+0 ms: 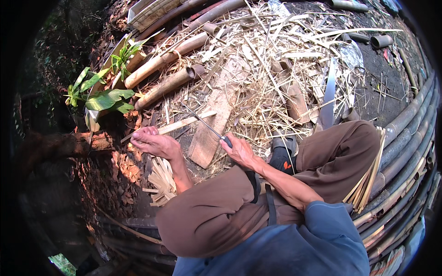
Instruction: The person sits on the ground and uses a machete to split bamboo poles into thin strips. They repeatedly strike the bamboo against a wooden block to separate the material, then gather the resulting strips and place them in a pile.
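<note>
My left hand is closed, fingers curled around a pale bamboo strip. The strip slants up to the right, and a short end pokes out beyond the fingers on the left. In my right hand is a knife, gripped by its dark handle. Its narrow blade points up and left and crosses the strip near its right part. Below both lies a thick wooden plank, its far end dusted with shavings.
Bamboo shavings cover the ground ahead. A saw stands among them on the right. Cut bamboo poles lie ahead left, near a leafy plant. Split strips are bundled by my left knee. Long poles line the right.
</note>
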`<action>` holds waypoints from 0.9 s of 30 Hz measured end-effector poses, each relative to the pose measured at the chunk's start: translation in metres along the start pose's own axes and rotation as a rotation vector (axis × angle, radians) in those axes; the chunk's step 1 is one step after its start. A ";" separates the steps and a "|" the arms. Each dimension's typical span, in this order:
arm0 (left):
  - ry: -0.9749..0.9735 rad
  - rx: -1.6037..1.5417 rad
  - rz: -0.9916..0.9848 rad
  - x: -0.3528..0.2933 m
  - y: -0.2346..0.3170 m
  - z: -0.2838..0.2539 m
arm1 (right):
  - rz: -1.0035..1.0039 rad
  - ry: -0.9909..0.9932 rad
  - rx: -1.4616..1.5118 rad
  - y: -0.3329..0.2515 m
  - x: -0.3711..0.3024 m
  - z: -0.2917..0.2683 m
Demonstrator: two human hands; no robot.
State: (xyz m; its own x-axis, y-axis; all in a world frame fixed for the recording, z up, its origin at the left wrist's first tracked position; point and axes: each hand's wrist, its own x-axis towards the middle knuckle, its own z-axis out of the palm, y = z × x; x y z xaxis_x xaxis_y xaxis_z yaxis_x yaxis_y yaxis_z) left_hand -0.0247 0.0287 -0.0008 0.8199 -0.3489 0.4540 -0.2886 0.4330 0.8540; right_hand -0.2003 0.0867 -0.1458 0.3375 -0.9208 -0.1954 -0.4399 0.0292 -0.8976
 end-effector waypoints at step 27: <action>-0.166 -0.540 -0.550 -0.013 0.007 -0.064 | 0.197 0.055 0.207 0.068 -0.014 -0.003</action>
State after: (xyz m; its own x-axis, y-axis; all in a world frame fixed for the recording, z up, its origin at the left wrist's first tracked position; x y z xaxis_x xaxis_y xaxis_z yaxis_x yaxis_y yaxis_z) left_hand -0.0055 0.0894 -0.0163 0.6783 -0.7314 0.0711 0.4517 0.4913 0.7447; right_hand -0.2372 0.1005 -0.2029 0.2141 -0.9092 -0.3572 -0.3115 0.2830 -0.9071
